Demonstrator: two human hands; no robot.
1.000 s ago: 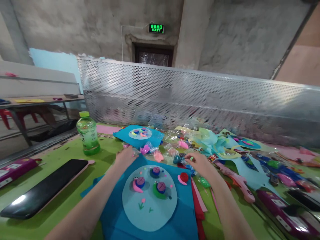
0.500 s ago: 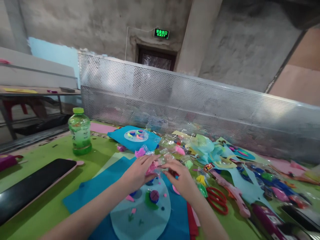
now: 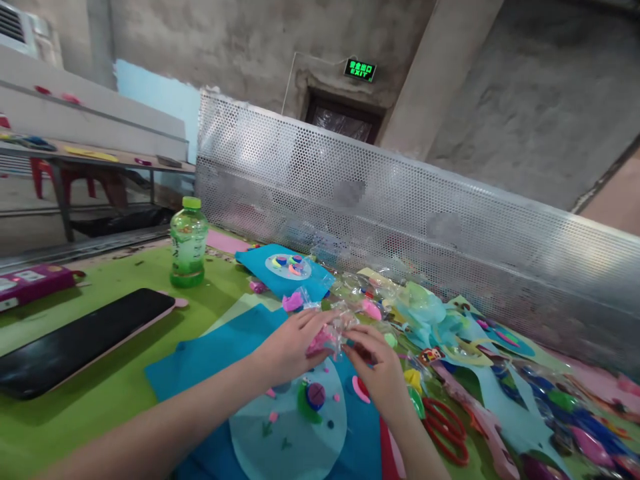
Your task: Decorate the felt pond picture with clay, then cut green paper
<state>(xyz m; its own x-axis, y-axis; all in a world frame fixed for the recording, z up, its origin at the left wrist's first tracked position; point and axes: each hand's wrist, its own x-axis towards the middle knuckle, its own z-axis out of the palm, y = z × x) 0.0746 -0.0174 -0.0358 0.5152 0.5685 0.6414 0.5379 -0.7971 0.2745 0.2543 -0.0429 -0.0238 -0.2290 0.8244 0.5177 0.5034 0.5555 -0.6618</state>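
My left hand (image 3: 287, 347) is closed around a small clear plastic bag (image 3: 341, 325) with pink modelling clay (image 3: 319, 341) in it. My right hand (image 3: 377, 367) pinches the bag's right edge between thumb and fingers. Both hands hover over the far end of a light blue paper oval (image 3: 270, 450), which lies on a darker blue sheet (image 3: 200, 357). On the oval sits a clay snail (image 3: 315, 397) with a green body and a purple-and-blue shell, among small pink bits and green sprigs. My forearms cover part of the sheet.
Left on the green table cover stand a green-capped bottle (image 3: 189, 247) and a black phone (image 3: 95, 337). Red-handled scissors (image 3: 446, 430) and a pink tool (image 3: 473, 407) lie right, beside clay packets and paper scraps. Behind is a second blue sheet (image 3: 255, 263) and a perforated metal panel (image 3: 400, 193).
The camera view has turned left and tilted, so things sit further right. Both hands stay at the bag, which now shows more plainly between them.
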